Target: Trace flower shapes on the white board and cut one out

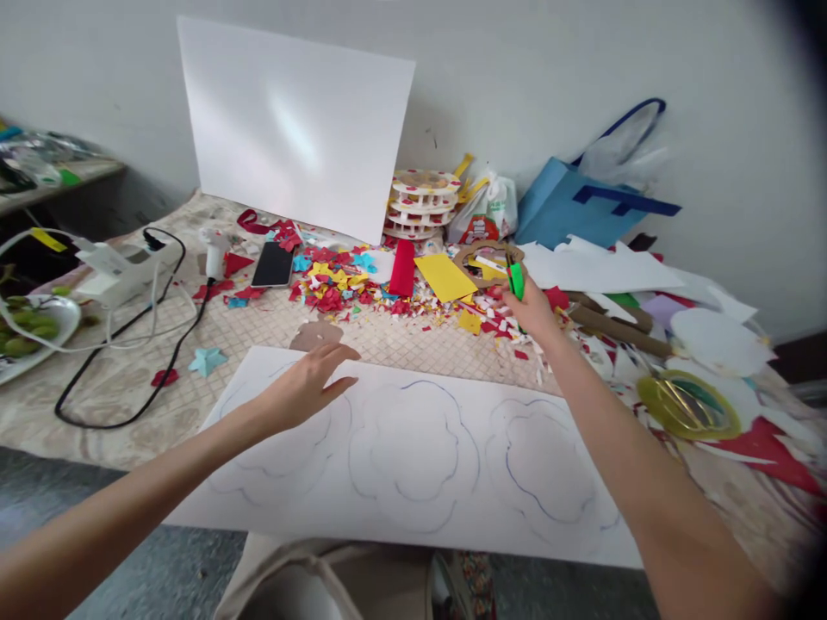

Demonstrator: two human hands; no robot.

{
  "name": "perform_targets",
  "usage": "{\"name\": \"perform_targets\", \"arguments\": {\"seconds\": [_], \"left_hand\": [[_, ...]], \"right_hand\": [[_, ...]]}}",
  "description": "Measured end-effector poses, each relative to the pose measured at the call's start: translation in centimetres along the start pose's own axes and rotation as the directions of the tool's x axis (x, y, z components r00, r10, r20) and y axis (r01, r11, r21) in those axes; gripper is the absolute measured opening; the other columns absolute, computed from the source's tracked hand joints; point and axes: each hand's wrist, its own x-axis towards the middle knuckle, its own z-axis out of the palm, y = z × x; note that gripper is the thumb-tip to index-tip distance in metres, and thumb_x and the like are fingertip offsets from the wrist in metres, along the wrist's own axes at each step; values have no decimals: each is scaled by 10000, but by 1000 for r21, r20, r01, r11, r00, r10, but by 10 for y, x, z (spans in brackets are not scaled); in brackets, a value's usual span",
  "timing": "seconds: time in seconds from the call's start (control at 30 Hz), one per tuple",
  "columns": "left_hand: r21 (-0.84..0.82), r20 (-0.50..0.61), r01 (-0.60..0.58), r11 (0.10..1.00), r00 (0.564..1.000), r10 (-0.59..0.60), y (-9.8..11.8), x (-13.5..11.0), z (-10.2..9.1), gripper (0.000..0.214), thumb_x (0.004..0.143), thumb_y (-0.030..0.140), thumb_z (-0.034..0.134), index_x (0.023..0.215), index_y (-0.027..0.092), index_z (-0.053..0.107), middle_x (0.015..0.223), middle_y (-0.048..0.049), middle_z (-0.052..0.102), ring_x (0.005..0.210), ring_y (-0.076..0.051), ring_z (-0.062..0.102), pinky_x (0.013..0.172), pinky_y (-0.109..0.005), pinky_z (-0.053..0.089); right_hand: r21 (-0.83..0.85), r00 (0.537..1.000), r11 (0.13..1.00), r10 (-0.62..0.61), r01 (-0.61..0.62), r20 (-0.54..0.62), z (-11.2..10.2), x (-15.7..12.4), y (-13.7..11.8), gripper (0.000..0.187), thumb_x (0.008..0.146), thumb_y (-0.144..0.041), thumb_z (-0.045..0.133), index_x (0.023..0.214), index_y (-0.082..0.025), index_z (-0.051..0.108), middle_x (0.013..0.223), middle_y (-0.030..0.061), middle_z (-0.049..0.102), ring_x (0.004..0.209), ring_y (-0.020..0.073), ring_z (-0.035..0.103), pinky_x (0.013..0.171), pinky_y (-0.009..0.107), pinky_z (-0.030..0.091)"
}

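A long white sheet (pixel 413 508) with three flower outlines drawn in blue pen lies across the near edge of the table. My left hand (pixel 305 385) rests flat on its upper left part, fingers stretched out and together. My right hand (pixel 531 307) reaches past the sheet into the heap of paper scraps (pixel 362 288) and is closed round the green handle of a pair of scissors (pixel 515 277). The blades are hidden among the scraps.
A white board (pixel 294 129) leans on the wall. A phone (pixel 273 263), a glue gun (pixel 213 250), a power strip (pixel 120 267) with cables, a cardboard tiered stand (pixel 423 205), a blue bag (pixel 581 211) and a yellow tape roll (pixel 688 405) lie around.
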Motion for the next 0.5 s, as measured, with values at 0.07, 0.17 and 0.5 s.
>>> {"name": "perform_targets", "arguments": {"seconds": [0.07,0.17,0.5], "left_hand": [[22,5,32,999,999,-32,-12,-8,-2,318,939,412,441,1134,186,551,1145,-119,646,1058,-271,633,898,-413,514],[50,-23,60,997,998,-59,-25,-18,-5,325,940,442,430,1116,200,556,1120,-109,658,1024,-270,649,891,-422,519],[110,33,-246,963,969,243,28,-73,20,385,930,301,563,1300,219,493,1341,-109,574,1290,-252,502,1082,-480,413]], "right_hand": [[15,994,998,62,-63,88,-10,-23,-3,201,835,-335,472,991,-209,490,881,76,684,578,183,636,501,302,483],[7,970,992,124,-129,211,-30,-61,-5,187,816,-377,546,912,-221,509,785,41,685,490,140,579,438,258,429],[-391,926,892,321,-227,197,-88,-165,22,233,795,-448,506,824,-221,555,615,15,637,603,214,610,572,297,421]]}}
